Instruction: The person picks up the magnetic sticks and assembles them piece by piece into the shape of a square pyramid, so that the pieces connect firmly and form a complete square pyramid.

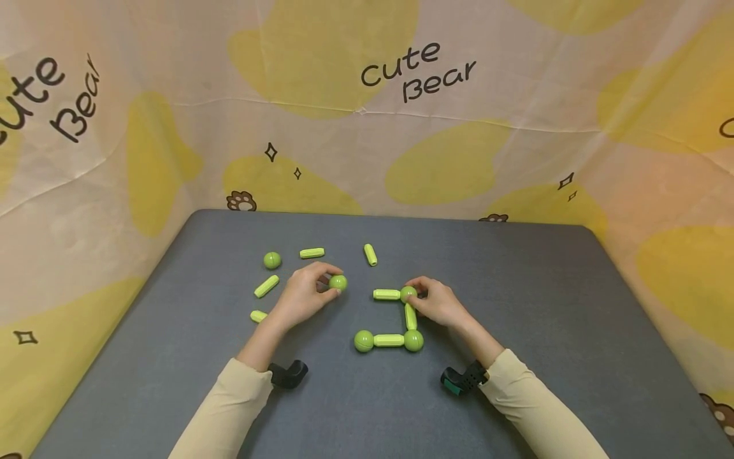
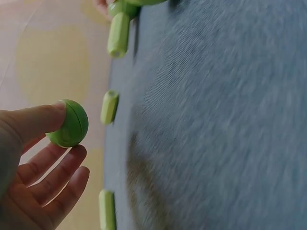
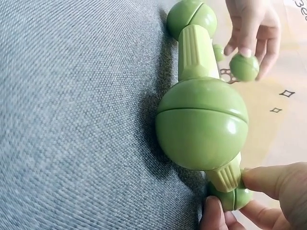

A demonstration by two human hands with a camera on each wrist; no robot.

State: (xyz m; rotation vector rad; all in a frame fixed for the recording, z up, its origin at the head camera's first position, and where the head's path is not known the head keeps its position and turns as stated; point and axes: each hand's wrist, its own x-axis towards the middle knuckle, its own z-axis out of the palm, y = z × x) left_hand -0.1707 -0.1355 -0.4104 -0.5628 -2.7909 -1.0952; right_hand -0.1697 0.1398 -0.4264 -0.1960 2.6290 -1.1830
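My left hand (image 1: 306,294) pinches a green ball (image 1: 338,283) between thumb and fingers, held above the table in the left wrist view. With its fingertips my right hand (image 1: 440,305) grips another green ball (image 1: 408,294), the far corner of a joined frame. From that corner one light-green rod (image 1: 387,294) points left with a free end. A second rod (image 1: 410,317) runs down to the near corner ball (image 1: 413,340). There a third rod (image 1: 388,340) leads left to an end ball (image 1: 364,341).
A loose ball (image 1: 272,260) lies at the back left of the grey table (image 1: 516,268). Loose rods are spread around it: one at the back (image 1: 312,253), one further right (image 1: 370,255), one at the left (image 1: 266,286), and one partly behind the left forearm (image 1: 258,316).
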